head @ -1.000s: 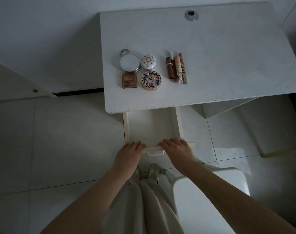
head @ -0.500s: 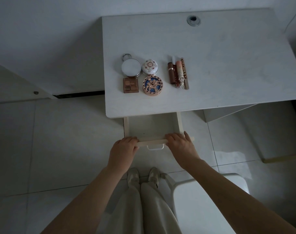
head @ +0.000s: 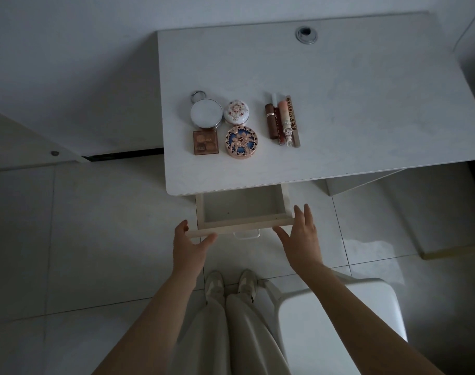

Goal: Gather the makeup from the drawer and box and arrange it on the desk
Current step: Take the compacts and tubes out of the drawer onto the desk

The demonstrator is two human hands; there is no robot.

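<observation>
drawer front between hands | left hand fingers released | right hand fingers released

We see a white, faintly mottled desk. On it, 1 ringed compact is white with a silver rim, 1 domed compact is cream with red-and-gold florals, 1 filigree compact is rose-gold over blue, and 1 square palette is coppery brown. The drawer is pale cream.

The left arm reaches up from 7 o'clock, the right arm from 5. The left hand and right hand are spread flat — fingers straight toward 12, thumbs angled inward.
</observation>
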